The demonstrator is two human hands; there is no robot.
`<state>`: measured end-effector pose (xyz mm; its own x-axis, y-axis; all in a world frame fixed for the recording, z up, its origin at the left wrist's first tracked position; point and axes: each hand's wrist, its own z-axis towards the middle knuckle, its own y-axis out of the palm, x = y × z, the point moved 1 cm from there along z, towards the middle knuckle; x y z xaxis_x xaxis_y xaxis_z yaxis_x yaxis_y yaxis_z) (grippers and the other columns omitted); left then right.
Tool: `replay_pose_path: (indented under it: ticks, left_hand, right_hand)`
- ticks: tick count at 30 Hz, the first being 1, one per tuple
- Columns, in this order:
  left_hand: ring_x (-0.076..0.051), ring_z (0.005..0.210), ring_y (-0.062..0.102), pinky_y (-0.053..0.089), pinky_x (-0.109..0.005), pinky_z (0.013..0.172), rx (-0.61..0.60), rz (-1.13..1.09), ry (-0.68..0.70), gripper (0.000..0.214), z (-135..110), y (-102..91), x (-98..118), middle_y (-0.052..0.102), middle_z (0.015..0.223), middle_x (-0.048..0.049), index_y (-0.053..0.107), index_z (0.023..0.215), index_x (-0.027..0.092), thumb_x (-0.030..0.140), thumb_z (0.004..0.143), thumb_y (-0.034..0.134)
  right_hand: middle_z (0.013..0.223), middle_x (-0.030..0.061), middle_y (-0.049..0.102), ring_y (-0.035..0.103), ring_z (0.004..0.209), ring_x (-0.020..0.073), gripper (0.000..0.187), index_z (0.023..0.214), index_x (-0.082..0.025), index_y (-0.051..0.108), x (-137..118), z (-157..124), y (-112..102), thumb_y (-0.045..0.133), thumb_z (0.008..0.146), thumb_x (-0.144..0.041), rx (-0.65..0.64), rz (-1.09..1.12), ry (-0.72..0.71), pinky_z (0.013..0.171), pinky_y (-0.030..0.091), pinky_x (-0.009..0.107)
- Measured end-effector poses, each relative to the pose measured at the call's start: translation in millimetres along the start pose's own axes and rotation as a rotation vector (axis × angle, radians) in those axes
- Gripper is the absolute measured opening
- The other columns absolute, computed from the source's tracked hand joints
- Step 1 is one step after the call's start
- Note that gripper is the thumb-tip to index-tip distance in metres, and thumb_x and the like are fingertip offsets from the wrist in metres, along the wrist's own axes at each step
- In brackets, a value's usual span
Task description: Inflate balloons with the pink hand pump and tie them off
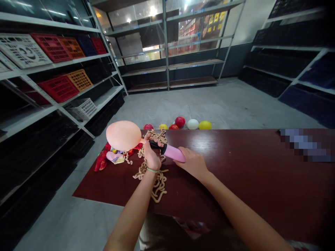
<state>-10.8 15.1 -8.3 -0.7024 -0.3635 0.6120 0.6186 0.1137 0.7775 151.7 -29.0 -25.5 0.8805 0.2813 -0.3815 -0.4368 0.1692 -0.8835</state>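
Observation:
A part-inflated peach balloon (123, 135) sticks out to the left from the black nozzle of a pink hand pump (173, 153). My left hand (151, 157) is closed around the balloon's neck at the nozzle. My right hand (193, 162) grips the pink barrel of the pump. Both hands hover over the left part of a dark red table (248, 170). A pile of tan cord (157, 181) lies under my left wrist. Flat uninflated balloons (112, 157) in red, pink and yellow lie at the table's left corner.
Several inflated balloons (193, 123), red, yellow and white, rest on the grey floor beyond the table's far edge. Metal shelving (86, 87) with red, orange and white plastic crates lines the left wall. More shelves stand at the back and right.

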Motion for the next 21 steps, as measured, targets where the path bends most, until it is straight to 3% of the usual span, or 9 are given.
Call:
replay_pose_path:
  ticks: [5,11,15,21]
  left_hand:
    - [-0.011,0.059,0.051,0.047,-0.028,0.062,0.051,0.053,0.019,0.03,-1,-0.5,5,0.053,0.077,0.0028,0.053,0.11,0.03,0.047,0.087,0.062]
    - [-0.012,0.064,0.052,0.047,-0.027,0.063,0.024,-0.052,-0.053,0.023,-3,-1.5,7,0.051,0.077,0.0015,0.053,0.089,0.023,0.042,0.086,0.065]
    - [-0.011,0.059,0.049,0.044,-0.026,0.057,0.012,-0.073,-0.026,0.03,-2,0.6,7,0.047,0.072,0.0016,0.048,0.083,0.021,0.048,0.09,0.057]
    - [-0.009,0.047,0.041,0.035,-0.024,0.046,0.265,0.103,0.126,0.03,16,-5.8,22,0.041,0.063,0.0047,0.041,0.082,0.021,0.048,0.095,0.047]
  right_hand:
    - [0.104,0.004,0.071,0.065,0.09,0.023,0.041,0.118,-0.026,0.06,0,1,0,0.061,0.084,-0.047,-0.008,-0.008,-0.011,0.07,0.04,0.03]
    - [0.103,0.0046,0.07,0.064,0.09,0.0222,0.041,0.119,-0.025,0.06,1,2,-1,0.061,0.084,-0.046,-0.011,-0.023,-0.015,0.071,0.039,0.03]
    - [0.101,0.0037,0.07,0.063,0.088,0.0211,0.041,0.119,-0.025,0.06,-1,1,1,0.06,0.085,-0.048,0.003,-0.03,-0.044,0.07,0.037,0.029]
    - [0.098,0.0046,0.069,0.061,0.086,0.0209,0.045,0.123,-0.023,0.057,8,2,1,0.055,0.089,-0.052,0.024,-0.136,-0.181,0.069,0.032,0.029]
